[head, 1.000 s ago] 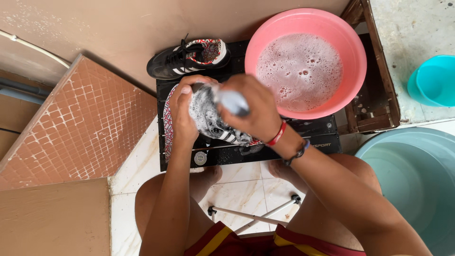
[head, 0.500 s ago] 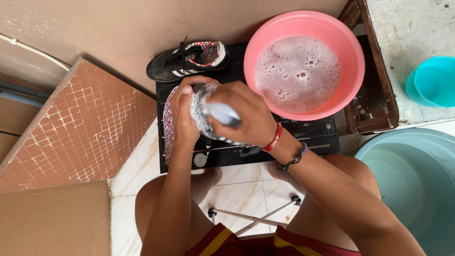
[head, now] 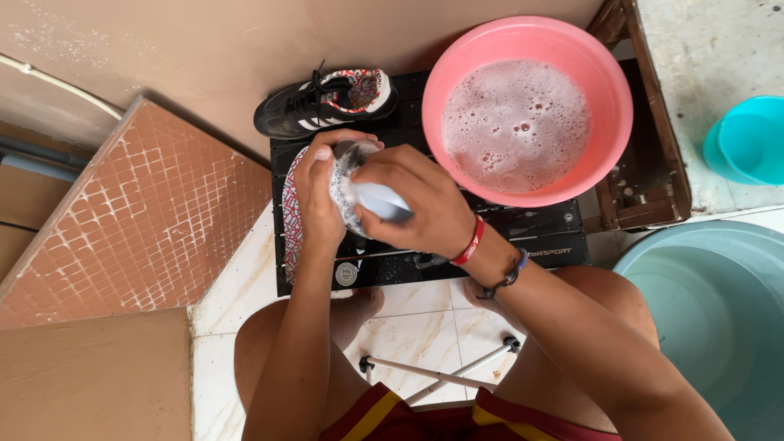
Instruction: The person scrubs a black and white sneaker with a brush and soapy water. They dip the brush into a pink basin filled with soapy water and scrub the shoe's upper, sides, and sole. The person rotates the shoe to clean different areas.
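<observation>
The left hand (head: 320,196) has its fingers (head: 325,152) wrapped round a patterned shoe (head: 347,184), holding it above the black crate (head: 425,253). The right hand (head: 416,204) grips a pale brush (head: 382,200) pressed against the shoe. Just beyond lie a patterned insole (head: 291,214), a black sneaker (head: 322,102) and a pink basin (head: 457,73) of suds.

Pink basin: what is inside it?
The pink basin holds foamy, bubbly water across its whole inside. The foam covers whatever may lie below; the bottom cannot be seen.
</observation>
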